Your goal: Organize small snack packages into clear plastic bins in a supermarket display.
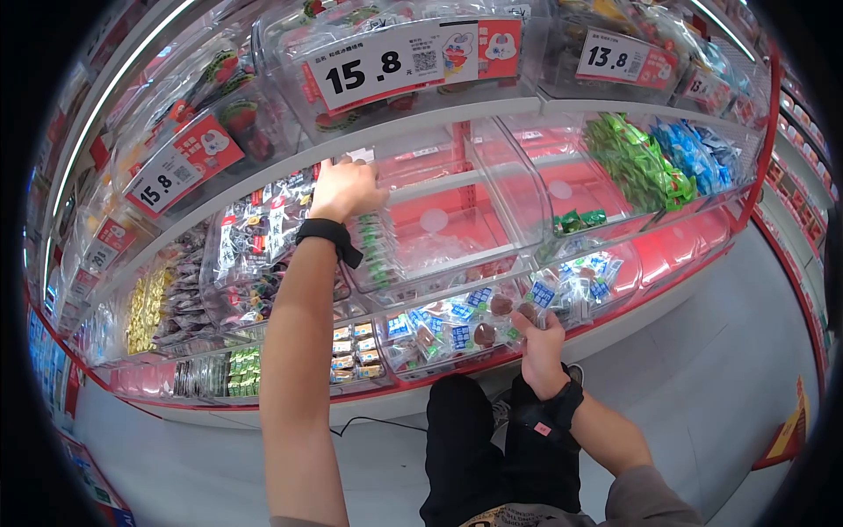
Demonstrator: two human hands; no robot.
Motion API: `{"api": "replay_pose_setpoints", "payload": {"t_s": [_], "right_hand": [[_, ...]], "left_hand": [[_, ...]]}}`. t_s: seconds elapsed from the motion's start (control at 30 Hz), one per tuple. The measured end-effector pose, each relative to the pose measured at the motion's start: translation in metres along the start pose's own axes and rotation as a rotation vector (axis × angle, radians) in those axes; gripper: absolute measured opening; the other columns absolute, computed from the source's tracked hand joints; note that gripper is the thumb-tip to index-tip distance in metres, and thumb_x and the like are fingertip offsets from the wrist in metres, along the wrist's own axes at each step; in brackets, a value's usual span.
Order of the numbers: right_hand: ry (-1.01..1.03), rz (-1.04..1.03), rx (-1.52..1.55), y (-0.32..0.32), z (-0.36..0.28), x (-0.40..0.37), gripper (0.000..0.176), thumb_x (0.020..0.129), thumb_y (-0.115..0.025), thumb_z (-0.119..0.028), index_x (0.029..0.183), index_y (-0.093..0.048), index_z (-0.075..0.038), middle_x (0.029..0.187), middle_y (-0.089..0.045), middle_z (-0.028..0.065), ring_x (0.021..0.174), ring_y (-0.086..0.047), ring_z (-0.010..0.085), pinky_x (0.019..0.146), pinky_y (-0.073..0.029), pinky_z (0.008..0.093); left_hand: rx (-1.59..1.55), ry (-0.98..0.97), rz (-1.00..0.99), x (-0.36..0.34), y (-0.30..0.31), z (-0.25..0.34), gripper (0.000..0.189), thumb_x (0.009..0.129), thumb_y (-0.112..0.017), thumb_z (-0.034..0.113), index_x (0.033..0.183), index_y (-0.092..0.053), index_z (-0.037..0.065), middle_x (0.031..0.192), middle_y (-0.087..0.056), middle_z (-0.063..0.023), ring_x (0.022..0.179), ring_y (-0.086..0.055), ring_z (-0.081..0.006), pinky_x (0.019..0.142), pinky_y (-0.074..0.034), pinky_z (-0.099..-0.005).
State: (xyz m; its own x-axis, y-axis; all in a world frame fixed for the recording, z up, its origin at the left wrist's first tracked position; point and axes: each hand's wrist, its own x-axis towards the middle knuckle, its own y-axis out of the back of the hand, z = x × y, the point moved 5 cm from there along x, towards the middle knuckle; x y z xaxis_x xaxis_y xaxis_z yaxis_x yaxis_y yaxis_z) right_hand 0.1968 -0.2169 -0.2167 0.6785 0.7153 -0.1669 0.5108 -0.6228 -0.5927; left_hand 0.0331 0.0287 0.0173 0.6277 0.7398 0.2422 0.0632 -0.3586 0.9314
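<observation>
My left hand [347, 186] reaches into a clear bin on the middle shelf, over a row of green-and-white packets [378, 250]; its fingertips are partly hidden, and what they hold, if anything, cannot be made out. Lower down, my right hand [542, 341] pinches a small clear-wrapped brown snack [529, 312] above the lower bin. Blue-and-white wrapped brown snacks [461, 334] fill that bin beneath it. Dark packets [277, 215] lie in the bin left of my left hand.
Price signs [378, 66] hang along the upper shelf. Green bags [637, 162] and blue bags [694, 158] stand at the right. Gold packets [149, 303] are at the left. A black cable [378, 420] lies on the floor, and a yellow-red floor sign [788, 430] stands at the right.
</observation>
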Motion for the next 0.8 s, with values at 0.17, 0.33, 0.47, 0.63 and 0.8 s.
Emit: {"api": "replay_pose_setpoints", "payload": {"t_s": [0.17, 0.33, 0.47, 0.63, 0.8], "right_hand": [[-0.155, -0.047, 0.019, 0.027, -0.010, -0.004, 0.024, 0.080, -0.067, 0.003, 0.101, -0.057, -0.002, 0.092, -0.063, 0.0045, 0.082, -0.062, 0.0140, 0.070, -0.051, 0.0267], [-0.307, -0.220, 0.070, 0.010, -0.049, -0.043, 0.032, 0.083, -0.062, 0.001, 0.114, -0.054, -0.001, 0.108, -0.061, 0.0084, 0.098, -0.061, 0.0191, 0.086, -0.051, 0.0345], [-0.189, -0.304, 0.090, -0.031, -0.098, -0.073, 0.034, 0.086, -0.061, -0.001, 0.119, -0.051, 0.000, 0.108, -0.060, 0.0077, 0.100, -0.060, 0.0180, 0.088, -0.050, 0.0344], [0.289, -0.313, 0.155, -0.097, -0.137, -0.050, 0.030, 0.083, -0.065, 0.000, 0.109, -0.052, -0.001, 0.104, -0.060, 0.0057, 0.097, -0.059, 0.0136, 0.082, -0.049, 0.0308], [1.062, -0.245, -0.531, -0.143, -0.135, -0.011, 0.040, 0.077, -0.067, 0.002, 0.114, -0.051, -0.001, 0.104, -0.059, 0.0118, 0.096, -0.058, 0.0248, 0.083, -0.047, 0.0345]], "left_hand": [[-0.007, 0.004, 0.009, 0.000, 0.000, 0.000, 0.038, 0.078, -0.053, 0.034, 0.106, -0.066, 0.010, 0.107, -0.066, -0.0102, 0.110, -0.055, -0.0258, 0.105, -0.023, -0.0518], [0.005, 0.009, 0.013, -0.001, 0.000, 0.000, 0.038, 0.078, -0.053, 0.034, 0.106, -0.066, 0.010, 0.107, -0.066, -0.0102, 0.111, -0.055, -0.0251, 0.106, -0.022, -0.0511], [0.002, -0.002, 0.013, -0.001, 0.000, 0.001, 0.038, 0.078, -0.053, 0.034, 0.105, -0.066, 0.010, 0.106, -0.066, -0.0109, 0.111, -0.055, -0.0250, 0.106, -0.021, -0.0530], [-0.009, -0.016, 0.027, 0.000, -0.001, 0.000, 0.037, 0.078, -0.053, 0.034, 0.103, -0.066, 0.010, 0.105, -0.067, -0.0110, 0.108, -0.057, -0.0256, 0.106, -0.020, -0.0554], [-0.006, -0.020, 0.022, -0.001, -0.001, 0.001, 0.036, 0.078, -0.053, 0.034, 0.101, -0.066, 0.010, 0.104, -0.067, -0.0114, 0.108, -0.057, -0.0259, 0.105, -0.020, -0.0572]]}}
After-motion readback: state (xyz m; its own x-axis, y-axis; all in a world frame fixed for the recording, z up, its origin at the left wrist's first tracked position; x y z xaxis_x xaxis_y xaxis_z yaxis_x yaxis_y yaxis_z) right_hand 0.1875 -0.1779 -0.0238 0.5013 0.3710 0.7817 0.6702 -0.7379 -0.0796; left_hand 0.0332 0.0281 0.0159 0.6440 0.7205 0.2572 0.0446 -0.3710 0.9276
